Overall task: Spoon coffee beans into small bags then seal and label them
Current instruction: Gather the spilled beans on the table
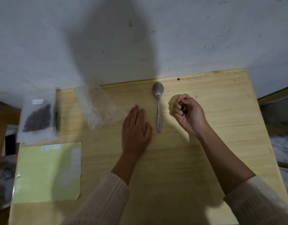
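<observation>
A metal spoon [158,109] lies bowl-up at mid tabletop [172,159], its handle pointing to 6 o'clock. At its 3 o'clock the right hand [188,112] hovers with its fingers [177,109] curled tight round a few dark coffee beans [183,109]. At its 8 o'clock the left hand [135,132] lies flat, fingers straight and holding nothing, by an empty clear bag [97,106]. At 9 o'clock sits a filled bag [37,118], with a green sheet [47,174] at 7 o'clock.

The person's 2 long sleeves, the left sleeve [104,203] left of the spoon [158,108] and the right sleeve [260,202] right of it, are a cream, finely ribbed knit ending partway up bare forearms.
</observation>
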A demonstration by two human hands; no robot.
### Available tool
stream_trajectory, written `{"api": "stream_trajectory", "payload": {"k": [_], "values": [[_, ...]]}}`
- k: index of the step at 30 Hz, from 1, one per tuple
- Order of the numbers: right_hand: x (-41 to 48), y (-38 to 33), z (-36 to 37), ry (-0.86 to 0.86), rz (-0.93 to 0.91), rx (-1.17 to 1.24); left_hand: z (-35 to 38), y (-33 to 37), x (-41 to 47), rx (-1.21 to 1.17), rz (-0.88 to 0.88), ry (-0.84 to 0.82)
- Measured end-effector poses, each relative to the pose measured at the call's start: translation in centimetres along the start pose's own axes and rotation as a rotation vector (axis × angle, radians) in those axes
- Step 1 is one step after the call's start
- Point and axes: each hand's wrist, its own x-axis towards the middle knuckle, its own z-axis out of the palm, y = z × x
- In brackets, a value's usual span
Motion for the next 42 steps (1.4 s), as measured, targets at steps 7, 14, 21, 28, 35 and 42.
{"api": "stream_trajectory", "payload": {"k": [7, 14, 21, 28, 35, 42], "values": [[0.7, -1.3, 0.5, 0.207, -0.068, -0.417, -0.1, 0.0, 0.0, -0.007, -0.017, -0.016], [2.5, -2.6, 0.3, 0.445, -0.403, -1.247, -0.2, 0.2, 0.1, -0.014, -0.024, -0.033], [3.8, -2.2, 0.4, 0.513, -0.499, -1.578, -0.2, 0.3, 0.1, -0.022, -0.027, -0.031], [5.9, -1.2, 1.1, 0.694, -0.506, -1.64, -0.1, 0.1, 0.1, -0.022, -0.02, -0.023], [7.1, -0.8, 1.7, 0.806, -0.484, -1.668, 0.0, 0.0, 0.1, -0.022, -0.025, -0.03], [7.1, -0.9, 1.9, 0.808, -0.451, -1.746, 0.1, -0.1, 0.2, -0.019, -0.028, -0.046]]}}
